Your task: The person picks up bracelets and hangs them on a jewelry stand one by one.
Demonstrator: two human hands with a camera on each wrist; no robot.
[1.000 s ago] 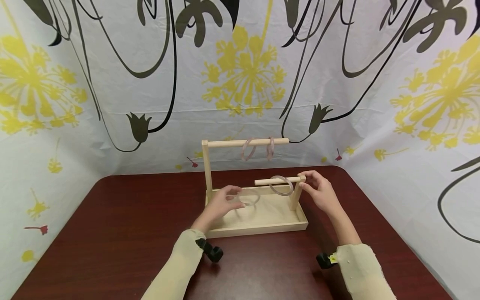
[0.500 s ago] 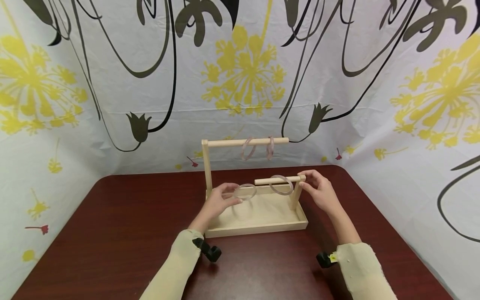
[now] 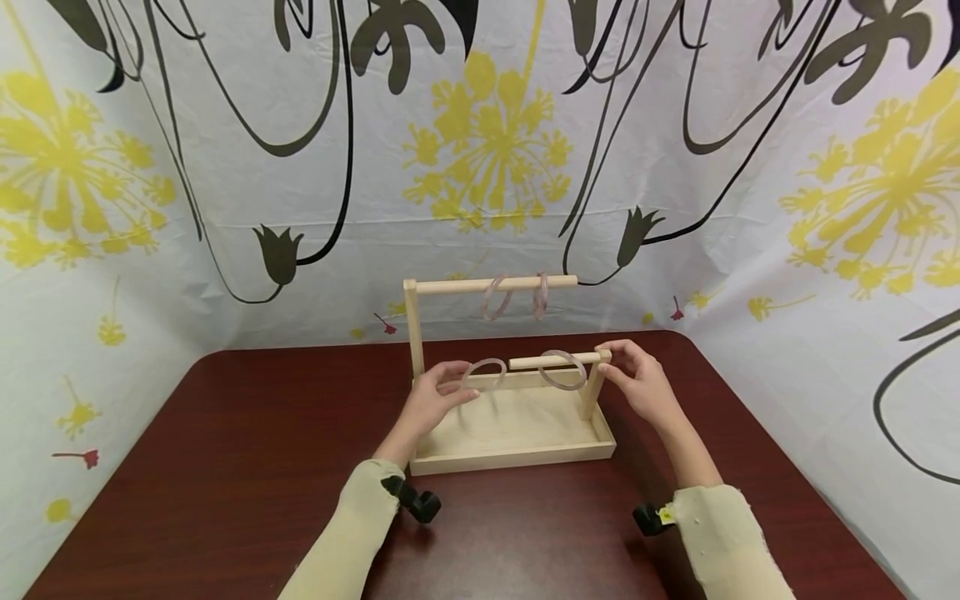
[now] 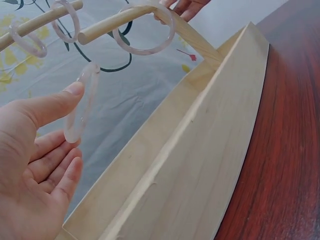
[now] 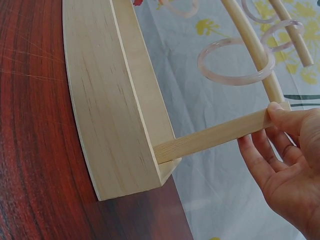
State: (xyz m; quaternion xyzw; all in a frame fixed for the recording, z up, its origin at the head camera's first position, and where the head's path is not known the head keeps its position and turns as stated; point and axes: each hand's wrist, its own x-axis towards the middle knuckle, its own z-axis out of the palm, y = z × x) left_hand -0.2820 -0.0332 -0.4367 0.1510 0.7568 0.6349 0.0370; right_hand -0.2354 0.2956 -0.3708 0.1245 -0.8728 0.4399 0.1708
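Note:
In the head view my left hand (image 3: 429, 406) pinches a translucent pale-pink bangle (image 4: 73, 135) between thumb and fingers. The bangle stands tilted above the tray, just off the free left end of the stand's lower bar (image 3: 525, 363), apart from it. Another bangle (image 5: 230, 80) hangs around that lower bar. With thumb and fingers, my right hand (image 3: 643, 387) holds the top of the short post (image 5: 215, 132) where the lower bar joins it. Behind, the taller upper bar (image 3: 450, 287) carries two bangles, one (image 3: 487, 310) left of the other (image 3: 540, 307).
The wooden stand has a shallow rectangular tray (image 3: 517, 457) as its base and a tall post (image 3: 415, 333) at the left. It rests on a dark red-brown table (image 3: 300, 450). A patterned cloth (image 3: 300, 192) hangs behind and at the sides.
My left hand has moved slightly up and left, bringing the bangle up from over the tray to about the lower bar's height. The right hand stays on the post.

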